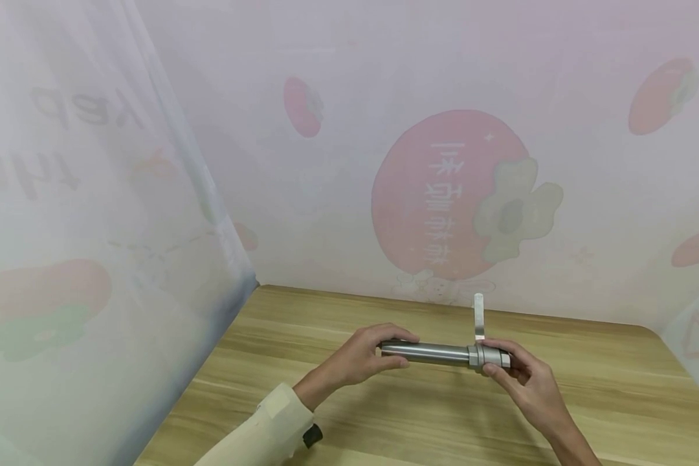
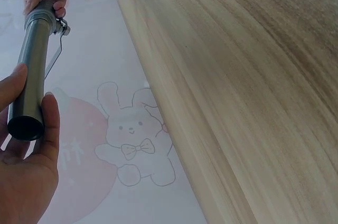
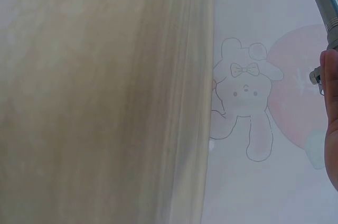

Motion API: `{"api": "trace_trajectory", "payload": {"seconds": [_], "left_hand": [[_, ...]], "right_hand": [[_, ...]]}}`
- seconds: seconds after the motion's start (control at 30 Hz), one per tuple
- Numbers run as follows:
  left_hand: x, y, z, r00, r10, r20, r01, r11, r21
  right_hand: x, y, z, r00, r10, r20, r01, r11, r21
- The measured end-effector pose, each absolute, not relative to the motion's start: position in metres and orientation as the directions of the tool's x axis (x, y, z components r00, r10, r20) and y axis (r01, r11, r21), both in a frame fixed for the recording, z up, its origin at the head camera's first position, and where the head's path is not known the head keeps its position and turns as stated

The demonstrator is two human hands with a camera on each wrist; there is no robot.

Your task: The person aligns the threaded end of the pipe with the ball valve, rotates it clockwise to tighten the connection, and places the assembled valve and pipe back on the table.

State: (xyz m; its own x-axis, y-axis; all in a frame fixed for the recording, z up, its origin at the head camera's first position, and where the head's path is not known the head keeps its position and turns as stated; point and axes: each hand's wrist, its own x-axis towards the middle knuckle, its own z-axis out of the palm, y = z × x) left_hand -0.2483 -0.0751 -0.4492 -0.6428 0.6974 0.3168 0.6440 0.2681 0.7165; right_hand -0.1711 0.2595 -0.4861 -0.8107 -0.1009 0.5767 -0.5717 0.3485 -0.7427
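A shiny metal pipe is joined at its right end to a ball valve, and both are held up over the table. The valve's flat lever handle points away, towards the back wall. My left hand grips the pipe's free end between thumb and fingers; the left wrist view shows that open, dark end. With thumb and fingers, my right hand holds the valve body. Only part of the right hand and of the valve shows at the right wrist view's edge.
Beneath the hands lies a wood-grain table. Pale printed curtains with red fruit drawings hang behind it and at its left side. A small black object sits at the left sleeve's cuff.
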Motion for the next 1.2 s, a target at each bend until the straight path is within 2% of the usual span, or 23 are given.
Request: {"api": "trace_trajectory", "payload": {"seconds": [0.83,1.2], "left_hand": [[-0.2462,-0.0742,-0.4489,-0.693,0.675,0.254,0.619,0.376,0.690],[-0.2459,-0.0739,-0.4461,-0.705,0.674,0.219,0.567,0.351,0.745]], "right_hand": [[-0.1710,0.2606,-0.4872,-0.813,-0.109,0.571,-0.570,0.350,-0.744],[-0.1714,0.2597,-0.4867,-0.815,-0.101,0.570,-0.565,0.356,-0.744]]}}
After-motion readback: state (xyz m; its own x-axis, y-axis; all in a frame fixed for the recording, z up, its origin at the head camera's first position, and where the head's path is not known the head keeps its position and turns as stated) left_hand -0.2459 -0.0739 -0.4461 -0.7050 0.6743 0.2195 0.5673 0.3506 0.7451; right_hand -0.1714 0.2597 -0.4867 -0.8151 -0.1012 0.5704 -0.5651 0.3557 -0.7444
